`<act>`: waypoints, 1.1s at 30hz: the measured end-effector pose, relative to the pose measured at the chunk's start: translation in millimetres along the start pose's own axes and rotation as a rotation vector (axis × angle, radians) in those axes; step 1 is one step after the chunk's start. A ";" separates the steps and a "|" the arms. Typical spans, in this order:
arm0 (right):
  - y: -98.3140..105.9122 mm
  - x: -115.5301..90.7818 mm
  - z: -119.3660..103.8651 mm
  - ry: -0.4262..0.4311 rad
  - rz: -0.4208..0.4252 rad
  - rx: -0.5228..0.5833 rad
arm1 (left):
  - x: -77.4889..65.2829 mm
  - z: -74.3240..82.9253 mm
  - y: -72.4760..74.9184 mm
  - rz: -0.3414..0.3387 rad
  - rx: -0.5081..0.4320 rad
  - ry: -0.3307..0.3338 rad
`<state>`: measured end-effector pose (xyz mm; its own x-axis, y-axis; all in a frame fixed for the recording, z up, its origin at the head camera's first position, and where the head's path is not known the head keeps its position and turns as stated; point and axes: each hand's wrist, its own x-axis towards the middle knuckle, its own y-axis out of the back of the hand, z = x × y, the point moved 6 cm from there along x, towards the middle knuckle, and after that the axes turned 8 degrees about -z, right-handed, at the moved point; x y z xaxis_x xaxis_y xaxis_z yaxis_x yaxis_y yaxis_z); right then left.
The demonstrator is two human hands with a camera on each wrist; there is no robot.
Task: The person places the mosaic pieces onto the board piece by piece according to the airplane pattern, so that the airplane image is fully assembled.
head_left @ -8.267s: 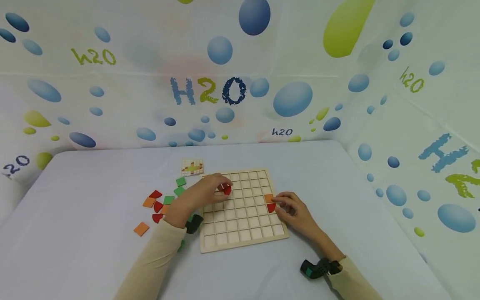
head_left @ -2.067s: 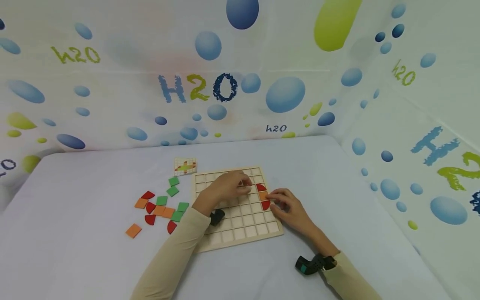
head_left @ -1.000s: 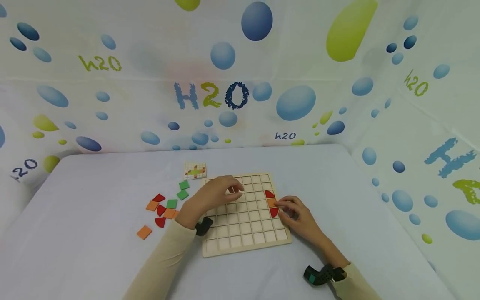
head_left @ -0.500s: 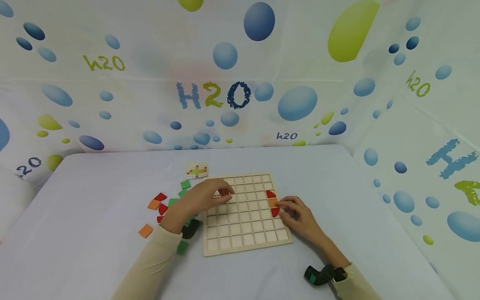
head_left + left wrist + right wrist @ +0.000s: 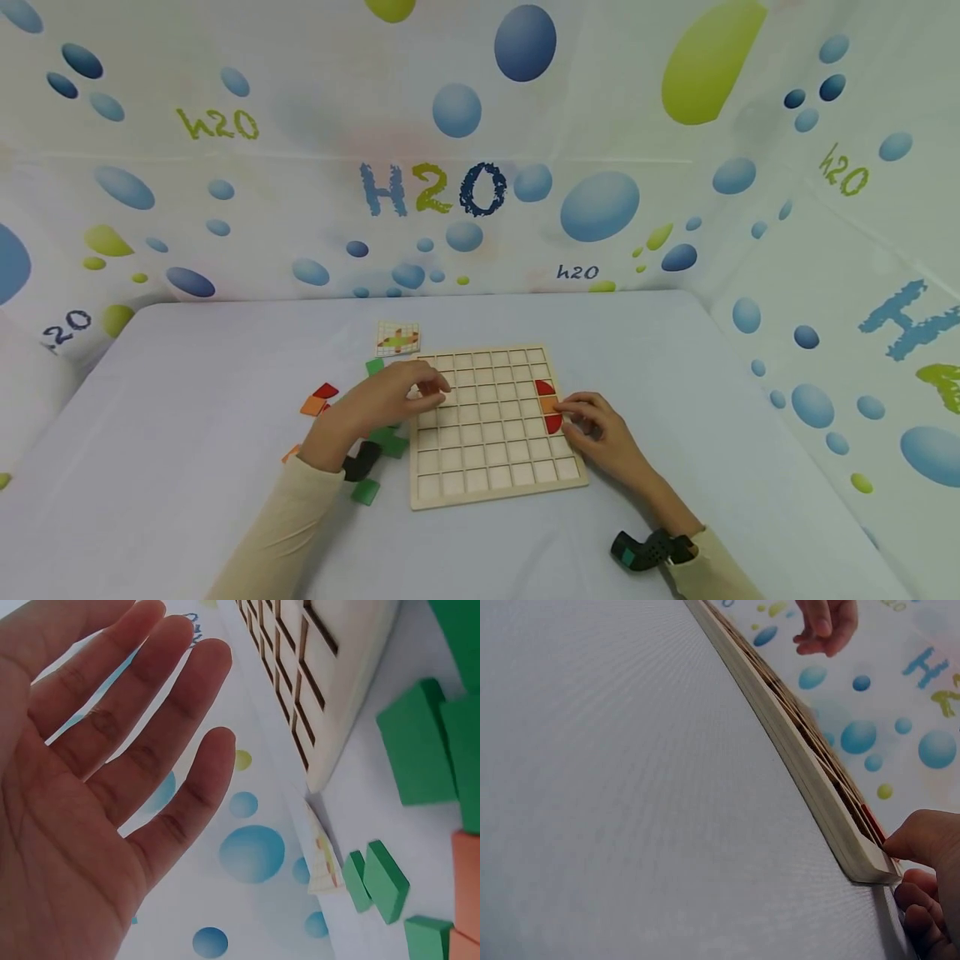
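Note:
The wooden grid board (image 5: 483,454) lies mid-table. Near its right edge an orange square tile (image 5: 549,405) sits between two red rounded tiles: an upper one (image 5: 544,387) and a lower one (image 5: 553,424). My left hand (image 5: 378,404) hovers over the board's left side and the loose tiles; its palm shows in the left wrist view with fingers spread and nothing held. At the board's right rim is my right hand (image 5: 606,429), index finger by the orange tile. In the right wrist view its thumb rests on the rim, other fingers curled just outside.
A small pattern card (image 5: 397,338) lies behind the board's left corner. Left of the board are loose tiles: a red one (image 5: 326,390), an orange one (image 5: 312,406), a green one (image 5: 365,492) and several more, some hidden under my left arm. A printed cloth backdrop (image 5: 300,217) rises behind.
Eight seconds ago my left hand held a red tile; the upper red tile now sits above the orange one. Over the last second that empty hand moves left. My right hand stays put.

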<state>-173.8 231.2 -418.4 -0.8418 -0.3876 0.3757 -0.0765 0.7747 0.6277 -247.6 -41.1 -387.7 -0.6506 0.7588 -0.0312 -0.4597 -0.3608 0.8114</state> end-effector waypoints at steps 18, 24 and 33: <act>-9.0 -8.9 43.6 -0.047 0.001 0.021 | -21.1 -24.0 -0.8 -0.034 0.003 0.072; -9.1 -9.1 37.8 -0.053 -0.002 0.008 | -26.4 -28.8 0.6 -0.049 -0.023 0.059; -7.9 -7.3 29.3 -0.033 0.016 -0.012 | -35.7 -38.2 5.5 -0.019 -0.028 0.094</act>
<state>-182.7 242.6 -446.1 -0.8599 -0.3585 0.3635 -0.0567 0.7746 0.6299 -250.0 -90.9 -404.4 -0.6951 0.7116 -0.1022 -0.4884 -0.3631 0.7935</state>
